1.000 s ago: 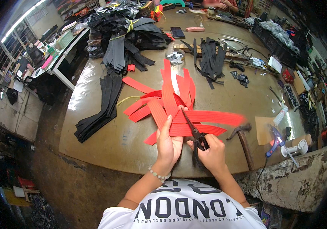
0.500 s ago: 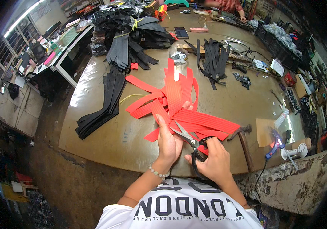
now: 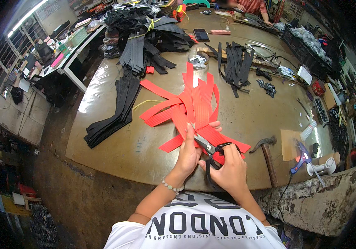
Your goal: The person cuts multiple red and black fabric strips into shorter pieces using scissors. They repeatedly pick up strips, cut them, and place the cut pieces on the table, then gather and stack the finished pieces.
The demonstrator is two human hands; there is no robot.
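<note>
My left hand [image 3: 189,155] grips a red ribbed strap [image 3: 201,112], its thumb on top and its fingertips showing beyond the strap's far side. In my right hand [image 3: 232,171] is a pair of scissors [image 3: 210,148] with black handles, my fingers through the loops. The blades lie over the red strap next to my left thumb; their tips are partly hidden there. More red straps [image 3: 157,115] fan out on the table beneath and beyond my hands. A yellow tie [image 3: 142,102] lies beside them.
Left of the red straps lies a bundle of black straps [image 3: 118,110], with a larger black pile [image 3: 145,45] behind. On the right are a hammer [image 3: 270,159] and a blue glue gun [image 3: 301,158]. Further back sit loose black straps [image 3: 237,66] and a phone [image 3: 201,35]. Another person [image 3: 252,7] is at the far edge.
The red strap that stretched toward the hammer has swung nearer to me and away from it. My left thumb and the scissor blades have come closer together.
</note>
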